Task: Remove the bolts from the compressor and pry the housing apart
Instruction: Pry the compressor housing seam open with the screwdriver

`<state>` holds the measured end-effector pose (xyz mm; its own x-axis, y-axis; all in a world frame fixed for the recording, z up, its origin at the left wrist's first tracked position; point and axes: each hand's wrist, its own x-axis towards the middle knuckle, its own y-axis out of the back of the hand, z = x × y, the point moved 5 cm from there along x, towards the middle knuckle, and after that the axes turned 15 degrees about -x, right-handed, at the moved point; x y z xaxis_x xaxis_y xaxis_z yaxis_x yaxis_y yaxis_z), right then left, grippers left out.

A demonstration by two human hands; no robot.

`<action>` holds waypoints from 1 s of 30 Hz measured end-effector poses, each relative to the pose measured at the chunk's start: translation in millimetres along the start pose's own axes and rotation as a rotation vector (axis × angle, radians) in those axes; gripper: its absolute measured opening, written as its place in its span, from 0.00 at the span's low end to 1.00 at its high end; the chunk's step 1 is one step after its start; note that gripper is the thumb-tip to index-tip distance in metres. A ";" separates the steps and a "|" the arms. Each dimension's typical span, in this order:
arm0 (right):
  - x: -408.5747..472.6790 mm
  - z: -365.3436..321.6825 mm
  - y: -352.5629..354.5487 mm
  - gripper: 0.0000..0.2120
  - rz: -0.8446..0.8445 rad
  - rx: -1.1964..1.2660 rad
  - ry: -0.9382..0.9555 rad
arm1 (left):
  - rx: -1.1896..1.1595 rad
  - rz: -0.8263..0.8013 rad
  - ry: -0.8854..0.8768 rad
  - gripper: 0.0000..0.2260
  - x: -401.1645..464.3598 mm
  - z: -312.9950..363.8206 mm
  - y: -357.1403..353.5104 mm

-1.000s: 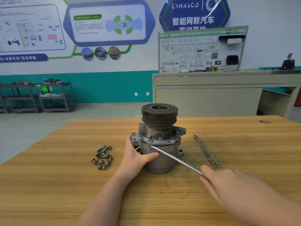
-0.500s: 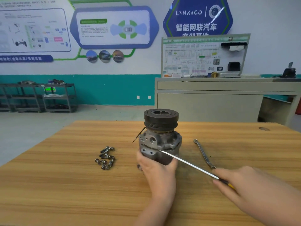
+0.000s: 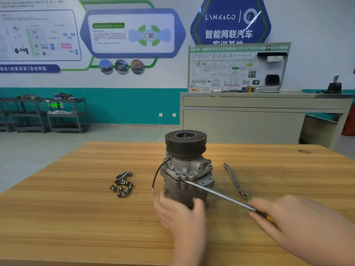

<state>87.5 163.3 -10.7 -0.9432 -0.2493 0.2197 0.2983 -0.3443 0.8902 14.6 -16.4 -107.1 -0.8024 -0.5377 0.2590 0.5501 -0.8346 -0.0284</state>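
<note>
Blue hexagonal wall sign (image 3: pixel 230 20): "LYNK&CO", with "智能网联汽车" beneath it.
Other wall panels, board on cabinet: print too small to read.

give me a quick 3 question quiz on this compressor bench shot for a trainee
1. True or false: the bolts lie loose on the table, left of the compressor.
2. Which hand holds the screwdriver? A) left B) right
3. Fill in: the screwdriver tip sits at the housing ____.

Key: 1 true. 2 B, the right hand; the left hand is at the compressor's base. 3 seam. The wrench lies unused.
</note>
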 end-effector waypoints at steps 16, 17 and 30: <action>33.7 -16.2 -12.5 0.13 0.009 0.007 0.085 | -0.217 -0.704 -0.157 0.42 78.9 -9.5 9.4; 34.0 -15.6 -14.0 0.13 0.006 -0.002 0.085 | -0.214 -0.705 -0.162 0.43 79.2 -9.9 9.1; 28.2 -44.0 -52.5 0.22 -0.107 0.010 0.059 | -0.188 -0.698 -0.061 0.52 79.2 -21.3 5.1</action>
<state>51.7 134.5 -68.8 -0.9593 -0.2641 0.0999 0.1948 -0.3630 0.9112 -51.0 -65.8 -107.3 -0.9346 0.1308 0.3309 -0.1390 -0.9903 -0.0012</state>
